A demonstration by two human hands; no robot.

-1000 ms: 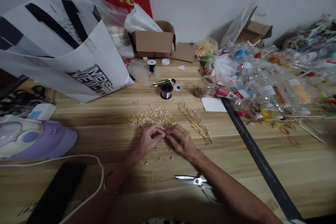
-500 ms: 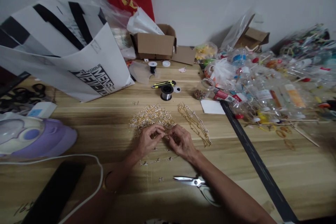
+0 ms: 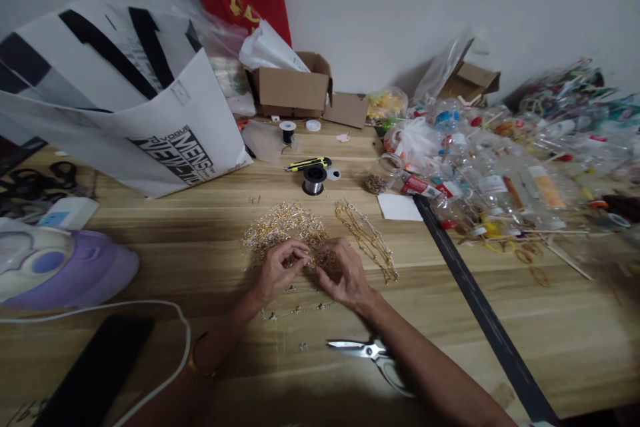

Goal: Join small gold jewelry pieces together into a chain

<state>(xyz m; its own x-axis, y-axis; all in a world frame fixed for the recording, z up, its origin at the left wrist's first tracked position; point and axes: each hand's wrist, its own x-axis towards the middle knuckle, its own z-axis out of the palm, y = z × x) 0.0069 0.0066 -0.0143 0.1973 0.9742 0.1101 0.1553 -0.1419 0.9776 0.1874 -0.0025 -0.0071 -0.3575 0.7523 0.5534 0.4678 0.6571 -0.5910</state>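
Observation:
A heap of gold and silver beaded chain (image 3: 285, 221) lies at the middle of the table, just beyond my hands. My left hand (image 3: 279, 271) is at its near edge, thumb and forefinger pinched together; whatever is between them is too small to name. Beside it, my right hand (image 3: 349, 277) reaches over the heap's right edge with its thumb apart from the curled fingers, and nothing can be seen held there. Below both hands lies a silver chain with dark beads (image 3: 299, 310). Several chain strands (image 3: 367, 240) are laid out to the right. Scissors (image 3: 371, 351) lie partly under my right forearm.
Behind the heap are a wire spool (image 3: 314, 181) and a yellow-black utility knife (image 3: 309, 164). A jar of beads (image 3: 379, 180) stands right of them. Plastic bottles (image 3: 493, 183) crowd the right. A white bag (image 3: 195, 127) and a purple appliance (image 3: 95, 270) are on the left.
My right hand's thumb has parted from its fingers, and the hand has moved slightly off my left fingertips. My left hand keeps its pinch. The whole view has shifted slightly.

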